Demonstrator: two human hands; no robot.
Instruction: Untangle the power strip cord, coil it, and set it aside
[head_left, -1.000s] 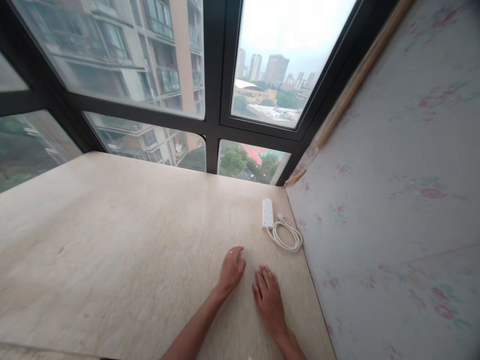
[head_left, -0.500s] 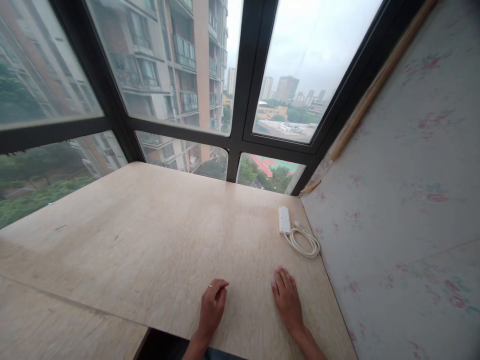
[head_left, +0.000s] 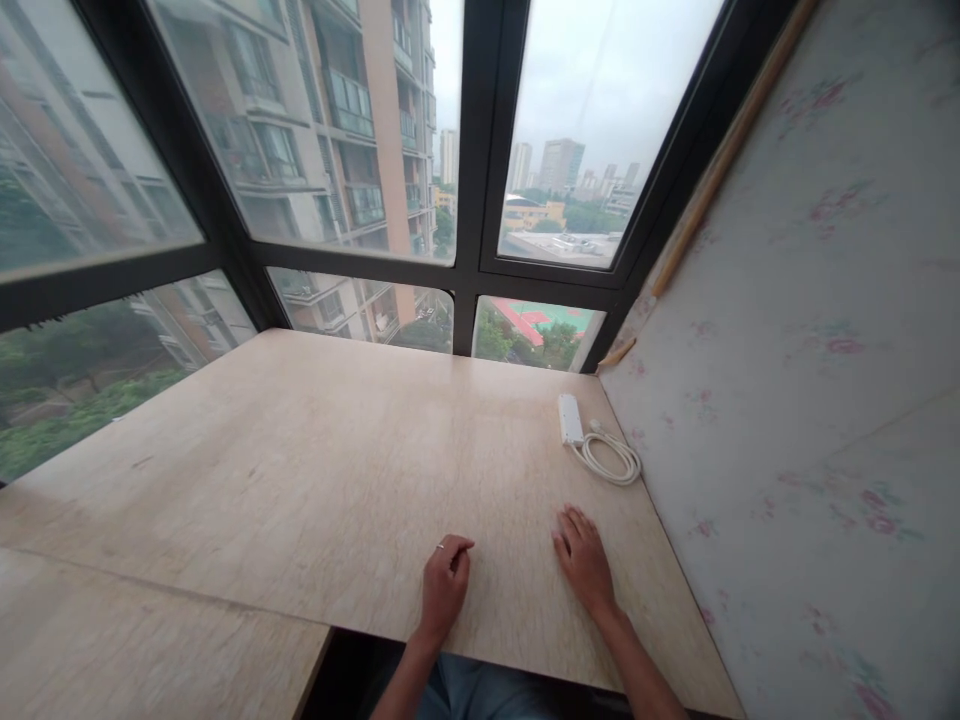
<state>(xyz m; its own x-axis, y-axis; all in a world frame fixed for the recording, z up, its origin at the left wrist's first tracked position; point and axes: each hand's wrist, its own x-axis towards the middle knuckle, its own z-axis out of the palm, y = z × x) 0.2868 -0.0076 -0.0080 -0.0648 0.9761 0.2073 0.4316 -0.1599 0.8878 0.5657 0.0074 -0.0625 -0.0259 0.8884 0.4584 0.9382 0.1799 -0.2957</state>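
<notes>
My left hand point(head_left: 447, 583) rests on the pale marbled tabletop point(head_left: 360, 500) near its front edge, its fingers curled in and a ring on one of them. Nothing shows in its grasp. To the right, my right hand point(head_left: 586, 563) lies palm down on the same surface with its fingers stretched forward, holding nothing. Just beyond the right hand are a white power strip point(head_left: 570, 420) and its coiled white cable point(head_left: 611, 462); neither hand touches them.
Dark-framed windows point(head_left: 469, 190) border the far and left sides. A flower-patterned wall point(head_left: 810, 400) rises along the right. A lower-left tabletop section point(head_left: 150, 640) meets the main one at a seam. My legs point(head_left: 480, 688) show below the front edge.
The view has tilted and turned slightly, so both hands appear higher and a little further right in the picture. More of my forearms and legs shows. Their poses stay much the same.
</notes>
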